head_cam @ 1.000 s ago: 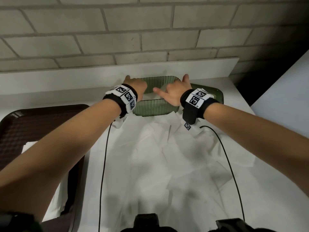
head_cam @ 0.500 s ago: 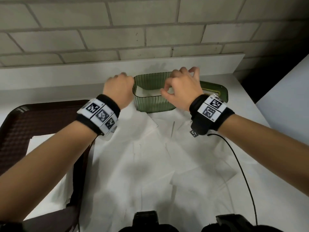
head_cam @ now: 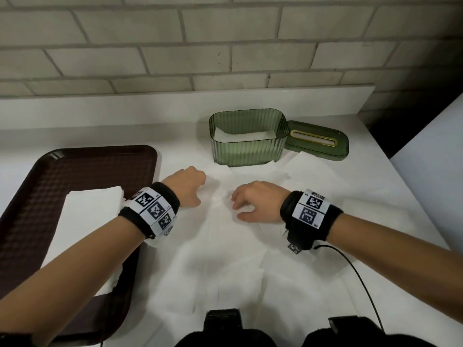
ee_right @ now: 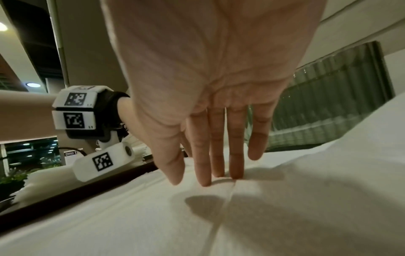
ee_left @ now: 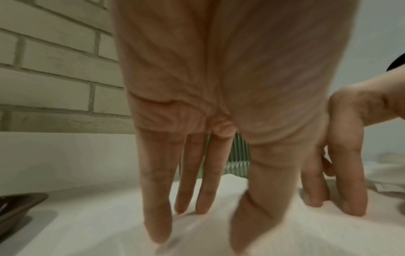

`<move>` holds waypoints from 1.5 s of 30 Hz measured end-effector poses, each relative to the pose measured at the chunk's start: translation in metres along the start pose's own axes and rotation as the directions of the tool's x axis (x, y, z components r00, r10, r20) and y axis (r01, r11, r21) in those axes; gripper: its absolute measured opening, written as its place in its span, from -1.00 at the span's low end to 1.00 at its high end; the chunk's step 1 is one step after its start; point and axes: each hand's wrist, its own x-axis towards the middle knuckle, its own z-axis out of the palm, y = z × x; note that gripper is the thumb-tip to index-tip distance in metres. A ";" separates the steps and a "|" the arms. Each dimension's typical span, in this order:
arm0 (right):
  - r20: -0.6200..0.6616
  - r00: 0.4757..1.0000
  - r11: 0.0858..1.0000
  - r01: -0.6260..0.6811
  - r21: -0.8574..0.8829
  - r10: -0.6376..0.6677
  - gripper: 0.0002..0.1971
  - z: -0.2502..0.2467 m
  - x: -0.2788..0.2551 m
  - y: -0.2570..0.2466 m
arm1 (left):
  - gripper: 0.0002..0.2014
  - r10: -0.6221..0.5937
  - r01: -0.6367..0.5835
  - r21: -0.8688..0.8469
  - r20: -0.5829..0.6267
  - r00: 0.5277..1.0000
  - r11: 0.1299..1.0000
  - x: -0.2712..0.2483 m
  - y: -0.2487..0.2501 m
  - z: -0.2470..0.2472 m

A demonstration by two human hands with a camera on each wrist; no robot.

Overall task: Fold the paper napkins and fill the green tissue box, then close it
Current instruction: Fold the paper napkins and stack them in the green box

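The green ribbed tissue box (head_cam: 248,146) stands uncovered at the back of the table, with folded white napkins (head_cam: 244,136) lying inside. Its green lid (head_cam: 317,144) lies flat just right of it. Unfolded white napkins (head_cam: 225,246) are spread over the table in front of the box. My left hand (head_cam: 188,186) and right hand (head_cam: 251,201) are side by side above them, apart from the box. In the left wrist view my left hand (ee_left: 192,199) points straight fingers down onto the paper. My right hand (ee_right: 210,164) does the same, with its fingertips touching a napkin crease.
A dark brown tray (head_cam: 37,196) sits at the left and holds a stack of white napkins (head_cam: 92,211). A brick wall (head_cam: 225,46) and a white ledge run behind the box. The table's right edge (head_cam: 390,171) drops off beside the lid.
Both hands left the rim of the box, drew back toward me and came down on the spread napkins. The box now stands free with the napkins inside.
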 end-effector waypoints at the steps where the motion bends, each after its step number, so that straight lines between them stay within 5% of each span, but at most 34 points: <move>1: -0.007 1.000 1.000 0.003 0.012 -0.003 -0.69 -0.001 -0.001 0.000 | -0.57 -0.003 0.003 0.003 -0.030 1.000 1.000 -0.001 0.001 -0.001; 4: -0.051 0.999 0.996 0.010 0.088 -0.006 -0.73 -0.008 -0.005 0.003 | -0.87 -0.009 0.005 -0.025 -0.142 0.990 1.000 -0.003 -0.003 -0.006; 10: -0.353 0.935 0.966 0.115 0.231 -0.027 -0.51 -0.045 -0.007 0.000 | -0.68 0.087 -0.133 -0.113 -0.343 0.935 0.985 -0.026 -0.007 -0.048; 16: -0.554 0.832 0.940 0.215 0.265 -0.034 -0.84 -0.084 0.000 -0.003 | -0.88 0.215 -0.322 -0.179 -0.444 0.870 0.930 -0.034 0.000 -0.089; 19: -0.608 0.793 0.854 0.286 0.435 0.045 -0.89 -0.097 0.003 0.010 | -0.88 0.166 -0.360 -0.378 -0.458 0.873 0.853 -0.015 -0.005 -0.099; 23: -0.625 0.742 0.683 0.326 0.653 0.244 -0.81 -0.107 0.005 0.039 | -0.67 0.080 -0.354 -0.680 -0.399 0.913 0.642 0.011 -0.018 -0.105; 28: -0.625 0.638 0.604 0.299 0.739 0.450 -0.82 -0.114 0.004 0.064 | -0.62 -0.053 -0.365 -0.790 -0.446 0.894 0.492 0.033 -0.019 -0.111; 32: -0.643 0.574 0.553 0.356 0.753 0.507 -0.85 -0.119 0.003 0.069 | -0.54 -0.037 -0.331 -0.835 -0.385 0.922 0.440 0.049 0.005 -0.104; 35: -0.674 0.577 0.577 0.382 0.722 0.462 -0.83 -0.124 0.000 0.064 | -0.24 -0.029 -0.342 -0.800 -0.408 0.913 0.492 0.059 0.026 -0.093; 38: -0.705 0.620 0.625 0.408 0.665 0.344 -0.82 -0.130 -0.004 0.057 | 0.06 -0.026 -0.457 -0.707 -0.557 0.830 0.540 0.061 0.040 -0.097; 41: -0.733 0.646 0.665 0.453 0.594 0.214 -0.83 -0.134 -0.006 0.053 | -0.25 0.042 -0.566 -0.621 -0.653 0.756 0.542 0.058 0.048 -0.115; 45: -0.664 0.719 0.707 0.361 0.608 0.204 -0.50 -0.134 -0.007 0.057 | -0.75 0.047 -0.587 -0.693 -0.629 0.776 0.417 0.054 0.047 -0.124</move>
